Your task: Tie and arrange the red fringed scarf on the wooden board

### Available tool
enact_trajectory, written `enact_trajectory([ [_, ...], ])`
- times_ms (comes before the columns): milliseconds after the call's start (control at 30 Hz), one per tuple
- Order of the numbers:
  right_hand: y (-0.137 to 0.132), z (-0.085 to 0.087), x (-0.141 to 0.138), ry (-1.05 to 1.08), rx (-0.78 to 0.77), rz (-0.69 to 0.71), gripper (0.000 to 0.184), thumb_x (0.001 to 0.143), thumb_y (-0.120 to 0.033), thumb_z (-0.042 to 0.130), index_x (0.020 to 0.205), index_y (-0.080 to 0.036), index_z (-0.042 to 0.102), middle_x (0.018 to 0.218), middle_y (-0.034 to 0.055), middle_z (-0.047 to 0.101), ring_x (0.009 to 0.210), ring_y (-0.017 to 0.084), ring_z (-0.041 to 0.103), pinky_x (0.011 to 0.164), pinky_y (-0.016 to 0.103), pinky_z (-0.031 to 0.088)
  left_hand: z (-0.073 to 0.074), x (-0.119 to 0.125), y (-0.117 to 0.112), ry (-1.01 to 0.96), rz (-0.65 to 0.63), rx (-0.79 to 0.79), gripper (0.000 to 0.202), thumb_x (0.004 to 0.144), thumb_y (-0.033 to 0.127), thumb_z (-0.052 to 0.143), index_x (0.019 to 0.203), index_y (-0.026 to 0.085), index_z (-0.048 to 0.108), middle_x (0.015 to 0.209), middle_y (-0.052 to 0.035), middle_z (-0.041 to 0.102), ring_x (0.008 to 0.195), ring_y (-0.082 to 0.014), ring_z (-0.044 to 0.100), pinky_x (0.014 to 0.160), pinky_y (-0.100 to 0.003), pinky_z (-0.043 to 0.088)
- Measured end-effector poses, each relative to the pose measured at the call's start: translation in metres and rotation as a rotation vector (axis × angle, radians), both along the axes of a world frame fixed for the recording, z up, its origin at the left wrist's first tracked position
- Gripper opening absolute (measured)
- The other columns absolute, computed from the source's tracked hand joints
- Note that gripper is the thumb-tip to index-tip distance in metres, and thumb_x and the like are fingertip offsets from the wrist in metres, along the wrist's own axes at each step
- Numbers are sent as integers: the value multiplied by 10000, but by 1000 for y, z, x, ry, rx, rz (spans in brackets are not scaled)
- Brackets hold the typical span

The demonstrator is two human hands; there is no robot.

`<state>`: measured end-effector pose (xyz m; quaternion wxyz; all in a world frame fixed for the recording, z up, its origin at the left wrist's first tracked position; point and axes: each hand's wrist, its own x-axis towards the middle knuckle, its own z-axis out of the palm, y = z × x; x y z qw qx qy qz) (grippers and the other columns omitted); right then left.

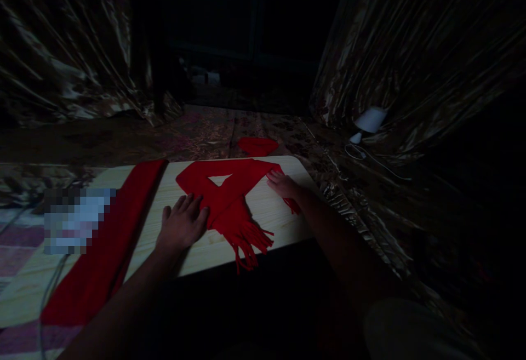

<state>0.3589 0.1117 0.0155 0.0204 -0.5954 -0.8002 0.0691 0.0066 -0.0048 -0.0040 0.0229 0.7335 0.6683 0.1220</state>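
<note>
A red fringed scarf [228, 187] lies on the pale wooden board [283, 234], one part crossed over another around a small gap where the wood shows. Its longer fringe hangs toward the board's near edge, while a shorter fringe shows at the right. My left hand [183, 223] rests palm down at the scarf's left side, fingers spread, with the thumb side touching the cloth. At the upper right bend, my right hand [283, 184] lies with fingers stretched out flat on the scarf. Neither hand grips the fabric.
A long strip of folded red cloth [110, 239] crosses the board's left part. Beside it is a pixelated patch. More red fabric [258, 145] lies beyond the far edge. A small white lamp [371, 120] with a cord stands at right, near patterned curtains [370, 36]. Lighting is dim.
</note>
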Motion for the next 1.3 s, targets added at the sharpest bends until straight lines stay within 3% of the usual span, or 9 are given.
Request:
enact_trajectory([
  [100, 3, 22, 14, 37, 57, -93, 473, 1045, -248, 301, 1415, -189, 590, 1464, 80, 578, 1358, 160, 519, 1133, 260, 355, -2, -1, 1, -4, -8, 19, 608, 976, 485, 331, 1498, 218, 492, 1582, -146, 423, 1476, -376, 332, 1111, -635, 300],
  [200, -1, 32, 28, 103, 126, -202, 458, 952, -156, 429, 1348, -188, 657, 1368, 66, 658, 1264, 176, 605, 1078, 236, 414, -4, -1, 2, -2, -1, 12, 642, 986, 501, 288, 1515, 181, 461, 1598, -159, 391, 1481, -369, 322, 1117, -631, 291],
  [333, -12, 26, 39, 180, 152, -253, 424, 896, -128, 482, 1233, -173, 735, 1248, 81, 725, 1166, 198, 666, 1031, 257, 460, -6, -1, 4, 2, 9, 3, 667, 989, 528, 255, 1525, 179, 444, 1605, -149, 384, 1488, -361, 312, 1124, -623, 279],
  [500, -23, 15, 42, 229, 219, -249, 353, 941, -233, 484, 1142, -163, 767, 1136, 86, 764, 1058, 199, 701, 974, 279, 495, -8, -3, 5, 19, -5, 8, 652, 992, 515, 252, 1520, 193, 456, 1591, -149, 408, 1480, -370, 323, 1100, -629, 305],
  [600, -29, 4, 36, 222, 257, -84, 396, 967, -277, 480, 1274, -163, 702, 1309, 98, 691, 1212, 198, 631, 1073, 297, 439, -8, -3, 5, 44, -13, 14, 662, 998, 514, 228, 1526, 178, 445, 1592, -158, 403, 1480, -358, 326, 1099, -614, 315],
  [700, -35, -12, 28, 126, 273, 53, 508, 1005, -312, 428, 1469, -133, 528, 1539, 128, 485, 1435, 218, 426, 1188, 361, 313, -8, -3, 5, 68, -15, 12, 647, 998, 501, 241, 1528, 190, 444, 1597, -146, 400, 1486, -350, 320, 1107, -602, 311],
  [867, -42, -30, 20, -21, 170, -2, 627, 1029, -517, 344, 1579, -214, 355, 1653, 93, 284, 1530, 273, 232, 1207, 508, 238, -9, -3, 6, 69, -6, 13, 630, 1004, 488, 251, 1533, 202, 438, 1592, -138, 410, 1479, -348, 331, 1110, -596, 312],
  [1033, -44, -29, 20, -22, 132, -10, 661, 1027, -556, 310, 1595, -219, 313, 1669, 72, 241, 1540, 255, 200, 1220, 498, 206, -11, -5, 7, 70, -10, 20, 630, 997, 488, 275, 1530, 199, 443, 1589, -145, 413, 1478, -352, 326, 1102, -608, 321],
  [1300, -47, -32, 19, -41, 213, -6, 623, 1031, -535, 328, 1576, -235, 361, 1653, 76, 290, 1536, 241, 213, 1223, 477, 195, -10, -2, 6, 59, 5, 25, 653, 1002, 519, 238, 1534, 196, 436, 1594, -144, 403, 1481, -347, 330, 1116, -591, 309],
])
